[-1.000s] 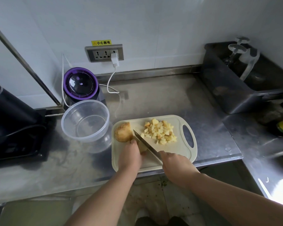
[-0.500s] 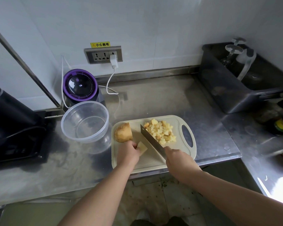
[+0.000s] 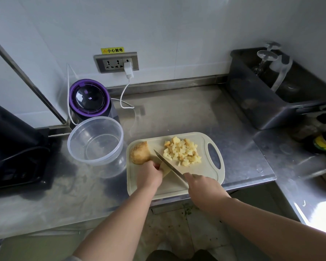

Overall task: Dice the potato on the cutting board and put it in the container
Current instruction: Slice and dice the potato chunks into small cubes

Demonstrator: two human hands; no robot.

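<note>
Looking down from the head camera, the left hand (image 3: 150, 176) was curled over a pale potato slice (image 3: 166, 171) in the middle of the cutting board (image 3: 177, 187), pinching it down. The right hand (image 3: 203, 187) was closed round the handle of the knife (image 3: 169, 166), whose blade lay slanted just beside the left fingertips. This closeness was, in my judgement, the main danger: if the slice slipped, the edge could meet a finger.

The uncut potato half (image 3: 139, 152) sat at the board's far left corner, just beyond the left hand. A push there could roll it off toward the container (image 3: 70, 146). The diced pile (image 3: 182, 153) lay far right, near the handle hole, and a wide sweep of the blade could scatter cubes onto the steel counter (image 3: 186, 113).

The board's near edge lay close to the counter's front edge, so hard pressing there could probably shift it. Bare counter showed far of the board and to its right. The container stood just beside its left edge, with no potato in it yet.
</note>
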